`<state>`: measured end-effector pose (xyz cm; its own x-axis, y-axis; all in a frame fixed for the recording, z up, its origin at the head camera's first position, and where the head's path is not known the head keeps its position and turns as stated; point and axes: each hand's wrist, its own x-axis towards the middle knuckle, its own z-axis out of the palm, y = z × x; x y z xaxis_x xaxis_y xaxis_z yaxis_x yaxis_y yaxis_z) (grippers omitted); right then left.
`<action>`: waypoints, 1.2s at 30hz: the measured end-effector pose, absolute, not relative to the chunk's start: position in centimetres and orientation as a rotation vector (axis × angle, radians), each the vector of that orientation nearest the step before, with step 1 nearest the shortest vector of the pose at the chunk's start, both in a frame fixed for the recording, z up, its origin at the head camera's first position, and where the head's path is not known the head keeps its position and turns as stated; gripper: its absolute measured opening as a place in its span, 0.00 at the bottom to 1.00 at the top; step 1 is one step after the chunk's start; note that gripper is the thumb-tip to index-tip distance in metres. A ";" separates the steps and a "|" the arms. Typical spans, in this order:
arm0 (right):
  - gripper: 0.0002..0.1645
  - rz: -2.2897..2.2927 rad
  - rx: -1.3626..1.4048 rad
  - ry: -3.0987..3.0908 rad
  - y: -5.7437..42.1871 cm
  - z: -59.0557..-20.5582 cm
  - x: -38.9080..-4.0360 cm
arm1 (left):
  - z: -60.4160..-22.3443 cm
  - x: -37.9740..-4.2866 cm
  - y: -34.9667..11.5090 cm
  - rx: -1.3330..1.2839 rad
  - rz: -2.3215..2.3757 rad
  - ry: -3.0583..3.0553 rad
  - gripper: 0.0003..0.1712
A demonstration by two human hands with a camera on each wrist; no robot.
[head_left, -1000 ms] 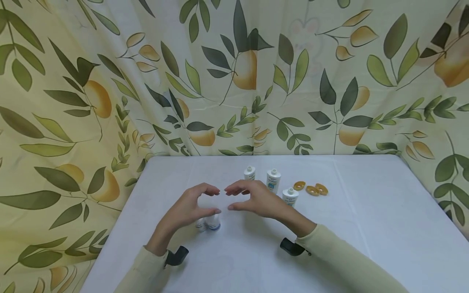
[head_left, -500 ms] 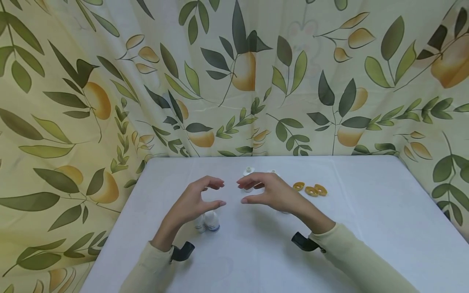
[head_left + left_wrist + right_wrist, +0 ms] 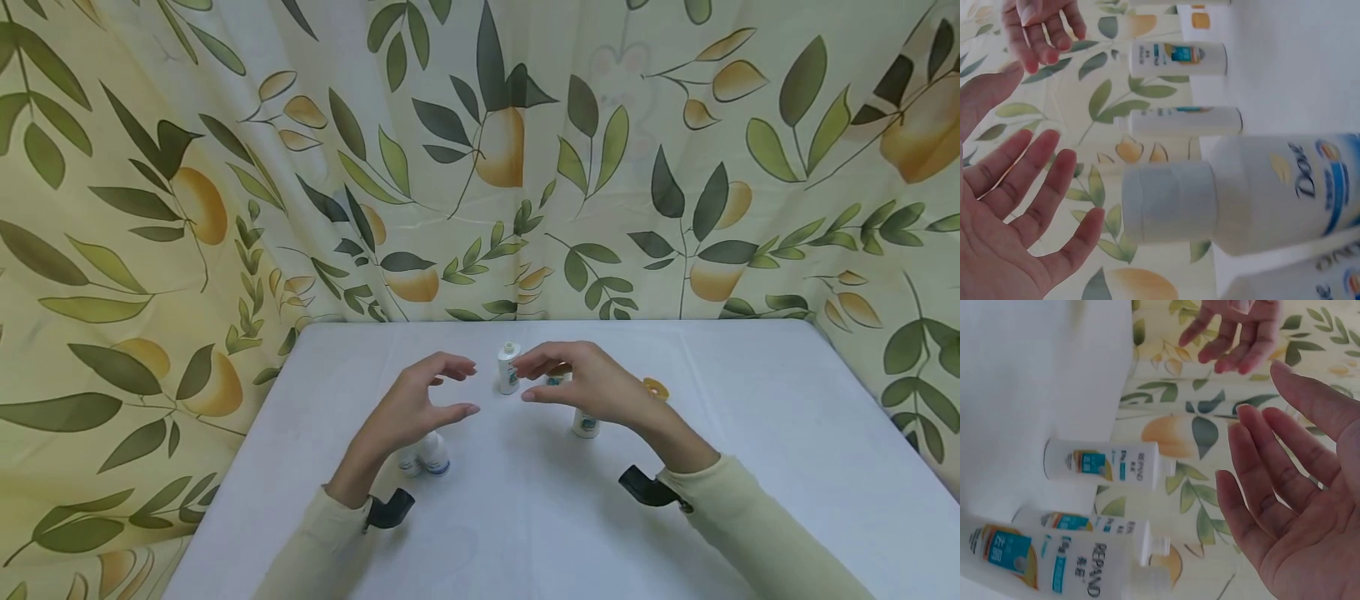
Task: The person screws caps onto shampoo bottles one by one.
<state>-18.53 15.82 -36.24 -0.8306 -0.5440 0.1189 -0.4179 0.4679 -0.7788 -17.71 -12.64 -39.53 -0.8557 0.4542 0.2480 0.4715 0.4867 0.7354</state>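
My left hand [image 3: 408, 408] hovers over the left part of the table, fingers gently bent and thumb apart, holding nothing. Just below it stand two white Dove bottles [image 3: 435, 457]; in the left wrist view the nearer Dove bottle [image 3: 1285, 194] has a broad white cap, beside the fingers. My right hand [image 3: 600, 387] is raised in the same curved pose, nothing in its grasp. White Repand bottles with open necks stand around it: one [image 3: 508, 371] by its fingertips, one [image 3: 587, 425] beneath it, another mostly hidden behind it. The right wrist view shows their blue-and-orange labels [image 3: 1091, 464].
An orange ring-like piece [image 3: 657, 387] lies right of the bottles, partly covered by the right wrist. A white cloth covers the table [image 3: 780, 433], and a leaf-and-fruit curtain [image 3: 615, 167] hangs behind it. Black wrist cameras [image 3: 390, 509] sit under both sleeves.
Both hands have shifted right and slightly away, the right one farther, widening the gap between them. The right hand now covers most of the orange pieces. The bottles stay put.
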 end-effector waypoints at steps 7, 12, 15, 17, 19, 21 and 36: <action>0.22 -1.269 -0.795 2.618 17.5 -36.1 -19.1 | -39.5 -18.0 -11.1 -0.874 -1.361 -2.654 0.31; 0.21 -1.271 -0.765 2.643 18.9 -36.1 -19.4 | -39.6 -18.2 -9.9 -0.913 -1.387 -2.614 0.31; 0.20 -1.274 -0.744 2.651 19.6 -36.2 -19.6 | -39.7 -18.3 -9.3 -0.935 -1.410 -2.596 0.30; 0.20 -1.268 -0.728 2.656 20.1 -36.3 -19.8 | -39.8 -18.3 -8.8 -0.942 -1.421 -2.588 0.29; 0.20 -1.269 -0.717 2.659 20.6 -36.4 -20.0 | -39.9 -18.3 -8.3 -0.950 -1.429 -2.582 0.29; 0.21 -1.260 -0.708 2.668 21.1 -36.6 -20.2 | -40.0 -18.3 -7.8 -0.962 -1.436 -2.575 0.30; 0.23 -1.213 -0.586 2.724 25.5 -38.6 -21.0 | -41.0 -18.0 -4.8 -0.962 -1.472 -2.572 0.29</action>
